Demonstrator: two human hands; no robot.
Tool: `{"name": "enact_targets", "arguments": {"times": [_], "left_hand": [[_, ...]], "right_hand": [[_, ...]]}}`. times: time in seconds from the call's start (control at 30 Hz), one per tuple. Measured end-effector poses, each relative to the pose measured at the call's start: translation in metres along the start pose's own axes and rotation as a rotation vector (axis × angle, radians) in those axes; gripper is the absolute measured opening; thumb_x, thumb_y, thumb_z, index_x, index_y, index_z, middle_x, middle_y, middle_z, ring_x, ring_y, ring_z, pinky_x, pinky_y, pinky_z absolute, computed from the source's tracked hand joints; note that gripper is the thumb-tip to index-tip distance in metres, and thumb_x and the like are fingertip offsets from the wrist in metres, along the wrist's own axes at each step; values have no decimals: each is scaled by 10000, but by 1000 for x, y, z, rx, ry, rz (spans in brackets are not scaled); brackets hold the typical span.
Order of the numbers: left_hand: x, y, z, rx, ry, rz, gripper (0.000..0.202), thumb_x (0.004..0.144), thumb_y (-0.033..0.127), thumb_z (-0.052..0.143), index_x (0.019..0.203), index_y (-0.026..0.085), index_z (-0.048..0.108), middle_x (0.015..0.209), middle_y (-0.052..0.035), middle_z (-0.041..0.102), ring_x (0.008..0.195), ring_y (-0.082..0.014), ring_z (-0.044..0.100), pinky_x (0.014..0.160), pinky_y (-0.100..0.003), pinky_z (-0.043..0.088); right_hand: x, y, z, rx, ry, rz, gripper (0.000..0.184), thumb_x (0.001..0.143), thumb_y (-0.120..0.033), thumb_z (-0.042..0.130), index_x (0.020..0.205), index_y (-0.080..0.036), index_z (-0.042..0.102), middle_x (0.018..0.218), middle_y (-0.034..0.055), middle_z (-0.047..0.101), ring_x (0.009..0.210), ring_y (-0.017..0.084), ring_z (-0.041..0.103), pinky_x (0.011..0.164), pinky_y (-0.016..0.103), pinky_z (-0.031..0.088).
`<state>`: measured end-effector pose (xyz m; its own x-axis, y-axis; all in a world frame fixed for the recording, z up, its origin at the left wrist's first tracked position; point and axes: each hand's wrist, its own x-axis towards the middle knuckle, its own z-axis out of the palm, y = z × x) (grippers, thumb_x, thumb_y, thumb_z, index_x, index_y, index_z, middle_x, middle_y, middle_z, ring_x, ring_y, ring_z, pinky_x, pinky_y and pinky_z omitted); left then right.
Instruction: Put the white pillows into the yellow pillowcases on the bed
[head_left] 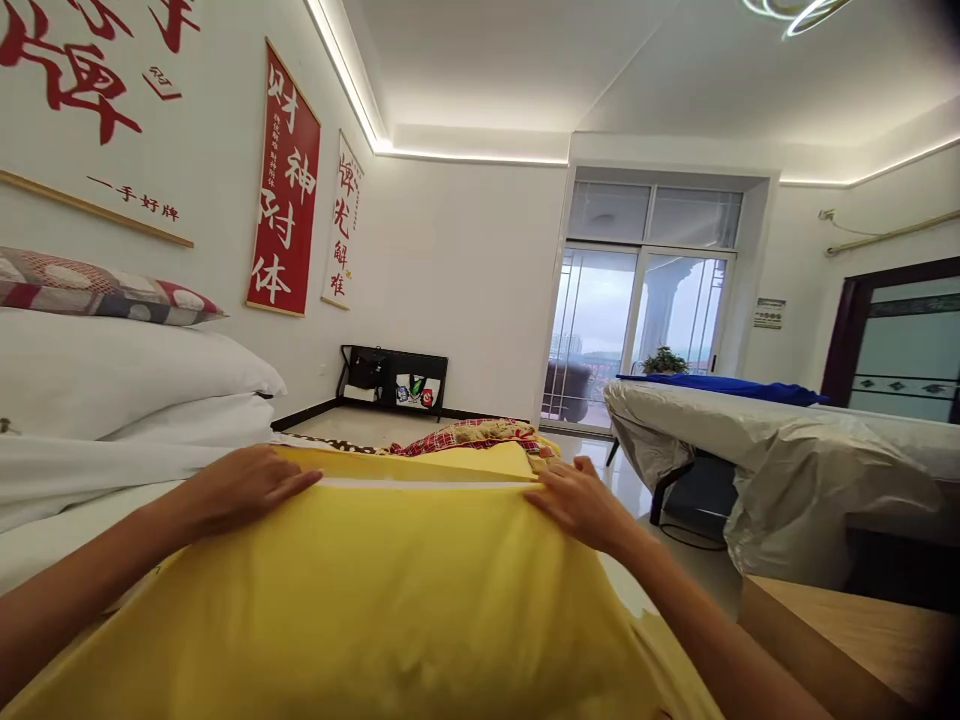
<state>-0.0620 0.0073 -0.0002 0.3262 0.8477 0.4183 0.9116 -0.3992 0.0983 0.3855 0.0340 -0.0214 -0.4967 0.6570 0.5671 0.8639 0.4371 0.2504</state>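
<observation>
A large yellow cloth (420, 590), perhaps a sheet or cover, stretches between my two hands and fills the lower middle of the view. My left hand (251, 490) grips its top edge at the left, thumb pointing inward along the edge. At the right end of that edge, my right hand (574, 500) pinches the fabric. A white strip runs along the taut edge between them. Just beyond lie more yellow fabric and a red checked cloth (465, 435). The lower part of the yellow cloth runs out of view.
White pillows (135, 370) are stacked at the left, a patterned cushion (97, 285) on top. To the right stands a table under a plastic cover (810, 450), with blue cloth (720, 387) on it. A wooden box-like surface (847, 630) is at lower right. A black rack (394, 380) stands by the far wall.
</observation>
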Motion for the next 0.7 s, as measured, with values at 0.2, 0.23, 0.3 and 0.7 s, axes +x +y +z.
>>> {"name": "enact_targets", "arguments": {"times": [0.2, 0.23, 0.3, 0.7], "left_hand": [[-11, -10, 115, -132, -243, -81, 602, 903, 569, 219, 671, 193, 628, 726, -70, 662, 700, -235, 596, 659, -309, 392], [-14, -9, 131, -121, -274, -92, 584, 902, 546, 224, 712, 188, 644, 773, -90, 677, 744, -252, 609, 684, -324, 405], [-14, -5, 143, -48, -308, -67, 524, 898, 477, 245, 770, 177, 655, 870, -129, 687, 841, -283, 616, 745, -358, 415], [51, 68, -4, 6, -205, 236, 334, 849, 348, 399, 955, 191, 674, 975, -69, 705, 886, -220, 620, 755, -291, 417]], "right_hand": [[-51, -44, 45, 93, -410, 191, 549, 983, -453, 223, 753, -196, 650, 774, 58, 685, 744, 187, 602, 785, 340, 374], [-63, -53, 61, 73, -500, 199, 542, 979, -441, 244, 772, -192, 678, 795, 75, 700, 763, 201, 616, 770, 334, 391], [-79, -63, 81, 48, -600, 194, 540, 974, -429, 265, 810, -178, 714, 842, 102, 716, 804, 223, 635, 774, 332, 411], [46, -63, -98, 154, 142, 5, 376, 909, -485, 452, 1068, -228, 676, 1008, 55, 713, 940, 210, 638, 853, 379, 452]]}}
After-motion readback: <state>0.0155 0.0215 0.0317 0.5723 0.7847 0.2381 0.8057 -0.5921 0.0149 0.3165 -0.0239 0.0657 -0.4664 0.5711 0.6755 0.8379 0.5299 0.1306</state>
